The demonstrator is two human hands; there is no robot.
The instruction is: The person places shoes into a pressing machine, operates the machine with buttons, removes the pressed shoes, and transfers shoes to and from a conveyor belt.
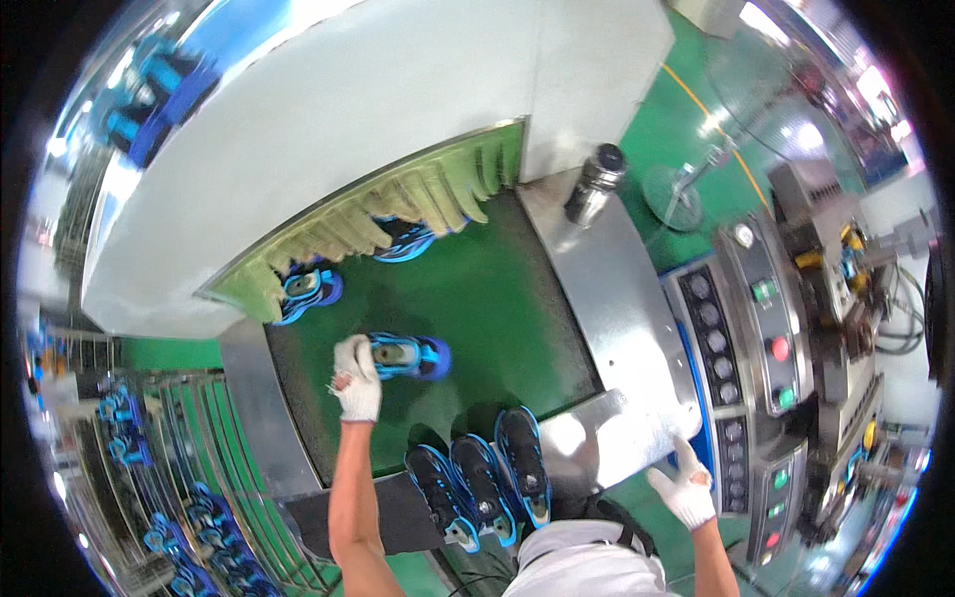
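Rough, matt knit cloth covers the left hand (pixel 357 380), at eight o'clock, and the right hand (pixel 686 490), at four. The trio of shoes (pixel 475 478) at six o'clock shows matt, fabric-like uppers with smooth edging. Mid-view, the belt (pixel 487 323) looks smooth with a dull sheen; toward three, the metal frame (pixel 637 333) gleams. Near one, the flask (pixel 591 196) is glossy metal; at eleven, the housing (pixel 368 114) looks smooth and painted.

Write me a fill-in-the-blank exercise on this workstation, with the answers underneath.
The person's ____ hand touches a shoe.
The row of shoes nearest the person's body numbers ____.
The belt is coloured ____.
The metal flask has a ____ cap.

Missing words: left; three; green; black
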